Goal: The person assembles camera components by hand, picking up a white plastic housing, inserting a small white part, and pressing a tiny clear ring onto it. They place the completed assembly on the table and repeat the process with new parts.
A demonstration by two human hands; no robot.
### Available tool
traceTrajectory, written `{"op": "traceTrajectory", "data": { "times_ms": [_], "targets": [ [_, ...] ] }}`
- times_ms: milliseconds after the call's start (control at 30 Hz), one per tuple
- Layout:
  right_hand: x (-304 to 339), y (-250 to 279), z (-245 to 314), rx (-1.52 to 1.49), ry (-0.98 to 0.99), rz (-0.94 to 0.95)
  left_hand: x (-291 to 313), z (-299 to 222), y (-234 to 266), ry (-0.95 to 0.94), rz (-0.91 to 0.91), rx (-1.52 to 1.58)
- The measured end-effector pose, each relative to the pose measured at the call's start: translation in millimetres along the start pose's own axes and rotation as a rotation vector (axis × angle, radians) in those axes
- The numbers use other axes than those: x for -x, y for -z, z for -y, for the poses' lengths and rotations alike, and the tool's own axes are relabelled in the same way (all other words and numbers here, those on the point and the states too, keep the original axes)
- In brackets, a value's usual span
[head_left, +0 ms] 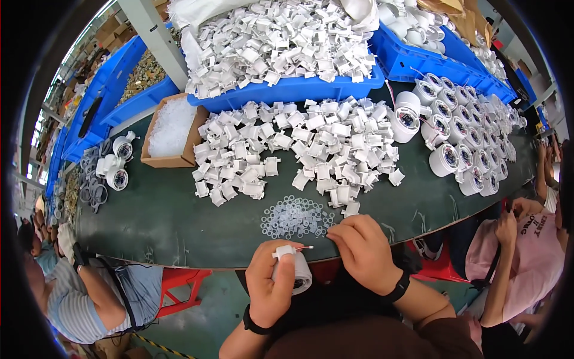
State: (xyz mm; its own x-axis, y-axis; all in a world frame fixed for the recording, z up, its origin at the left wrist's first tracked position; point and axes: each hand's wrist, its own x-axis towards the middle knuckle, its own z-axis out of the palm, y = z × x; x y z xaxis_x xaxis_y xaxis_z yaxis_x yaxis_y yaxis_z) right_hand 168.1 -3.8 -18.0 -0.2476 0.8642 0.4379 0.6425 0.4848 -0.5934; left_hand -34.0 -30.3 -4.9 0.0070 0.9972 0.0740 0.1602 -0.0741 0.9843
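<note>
My left hand (269, 281) is wrapped round a white round camera housing (302, 276) just off the table's front edge. A thin wire with a small plug (306, 247) sticks out of the housing's top, pointing right. My right hand (366, 251) reaches to the right edge of a pile of small translucent rings (293, 218). Its thumb and forefinger are pinched together at the tabletop; whatever is between the tips is too small to make out. Behind the rings lies a wide heap of white plastic brackets (323, 146).
More brackets fill a blue bin (287, 88) at the back. A cardboard box (170, 160) of clear small parts stands left of the heap. Finished-looking white camera units (472, 128) crowd the right side; grey rings (92, 179) lie far left. People sit at both sides.
</note>
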Motion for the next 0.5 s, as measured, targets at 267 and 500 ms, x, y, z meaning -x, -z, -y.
{"op": "traceTrajectory", "data": {
  "times_ms": [267,500],
  "targets": [
    [11.0,26.3,11.0,-0.770,-0.533,0.041,-12.1,-15.4,-20.1,-0.376,0.075,-0.514],
    [22.1,40.8,7.1,-1.031,-0.457,0.163,-9.7,-10.4,-30.2,-0.497,0.116,-0.636]
  ]
}}
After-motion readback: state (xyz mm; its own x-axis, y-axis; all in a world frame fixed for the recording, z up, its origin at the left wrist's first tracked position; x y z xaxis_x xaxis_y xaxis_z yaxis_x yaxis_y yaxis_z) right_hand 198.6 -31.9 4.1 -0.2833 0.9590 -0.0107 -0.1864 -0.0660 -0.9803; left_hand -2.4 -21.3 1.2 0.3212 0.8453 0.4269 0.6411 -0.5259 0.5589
